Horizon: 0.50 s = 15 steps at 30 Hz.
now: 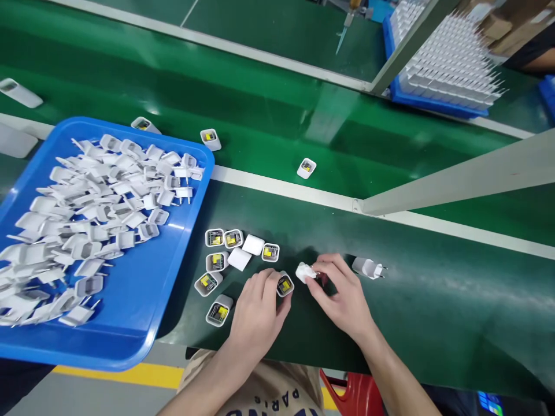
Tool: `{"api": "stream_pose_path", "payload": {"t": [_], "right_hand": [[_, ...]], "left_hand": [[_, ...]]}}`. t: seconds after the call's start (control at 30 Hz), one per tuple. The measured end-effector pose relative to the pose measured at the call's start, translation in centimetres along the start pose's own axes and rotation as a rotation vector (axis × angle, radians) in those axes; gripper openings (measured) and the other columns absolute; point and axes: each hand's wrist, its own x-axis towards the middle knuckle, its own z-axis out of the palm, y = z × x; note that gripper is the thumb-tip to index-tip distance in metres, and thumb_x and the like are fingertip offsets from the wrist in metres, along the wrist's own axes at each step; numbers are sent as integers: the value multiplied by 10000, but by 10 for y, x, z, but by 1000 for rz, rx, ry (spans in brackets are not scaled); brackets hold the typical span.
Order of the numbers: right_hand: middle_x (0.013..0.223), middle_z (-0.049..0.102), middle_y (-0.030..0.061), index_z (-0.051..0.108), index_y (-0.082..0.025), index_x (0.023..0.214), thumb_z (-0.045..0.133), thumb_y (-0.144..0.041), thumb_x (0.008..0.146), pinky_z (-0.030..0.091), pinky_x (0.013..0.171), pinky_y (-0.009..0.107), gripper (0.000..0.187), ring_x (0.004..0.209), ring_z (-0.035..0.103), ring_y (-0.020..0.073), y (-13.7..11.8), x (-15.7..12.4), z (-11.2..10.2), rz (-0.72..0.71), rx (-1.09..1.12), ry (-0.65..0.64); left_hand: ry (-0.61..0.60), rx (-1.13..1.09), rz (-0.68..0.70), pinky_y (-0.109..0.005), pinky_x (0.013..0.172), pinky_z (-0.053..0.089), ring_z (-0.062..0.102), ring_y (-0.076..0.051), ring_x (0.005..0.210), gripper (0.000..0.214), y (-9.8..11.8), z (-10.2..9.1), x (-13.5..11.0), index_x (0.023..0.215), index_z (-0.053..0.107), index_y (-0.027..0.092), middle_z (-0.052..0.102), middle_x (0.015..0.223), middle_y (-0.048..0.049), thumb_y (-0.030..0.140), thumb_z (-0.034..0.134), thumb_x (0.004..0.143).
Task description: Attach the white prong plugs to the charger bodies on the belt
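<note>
Green bench [451, 294]: left hand [259, 306] around housing [285, 285], right hand [344, 296] pinching plug cap [304, 272]

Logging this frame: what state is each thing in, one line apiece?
Held housing: open, yellow showing inside
White plug piece: held apart from that housing
Left hand: gripping that housing
Right hand: pinching the plug piece
Blue tray: partly covered with loose white pieces
Pronged unit: lying down, prongs exposed

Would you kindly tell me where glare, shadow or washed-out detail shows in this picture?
In the head view, pale reflections streak the glossy bright-green strip and sheen speckles the dark-green workbench; also in the head view, shadow darkens the right side of the blue rectangular plastic tray, and the small white plastic piece in the right hand looks washed out.
</note>
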Motion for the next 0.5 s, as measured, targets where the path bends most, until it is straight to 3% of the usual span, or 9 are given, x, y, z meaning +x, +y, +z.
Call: {"api": "stream_pose_path", "payload": {"t": [0.1,0.2,0.3,0.5], "right_hand": [[1042,594,52,615,-231,1026,586,-207,1005,560,741,266,44,808,640,143,-18,-10,5,5,42,-20],[1044,598,78,642,-216,1047,555,-211,1015,560,775,301,92,862,636,178,-29,-14,15,-13,-112,-46],[1006,625,91,673,-200,1059,564,-218,1019,556,776,337,117,874,617,209,-33,-14,18,-66,-245,-44],[992,691,85,706,-211,1078,534,-148,1026,554,784,363,190,838,621,199,-32,-14,7,-179,-259,-123]], "left_hand": [[4,-24,-4,-341,726,510,650,-222,823,189,-1,7,-3,1160,565,163,687,991,-77,216,571,979],[-15,-27,28,-347,673,461,612,-211,735,158,-4,12,-5,1133,583,166,674,904,-52,214,566,983],[-58,-88,35,-342,687,444,614,-205,749,113,-9,11,-7,1090,593,184,668,882,-31,199,595,978],[-76,-207,11,-348,728,443,650,-212,813,172,-16,10,-9,1119,604,197,710,954,-31,240,668,966]]}}
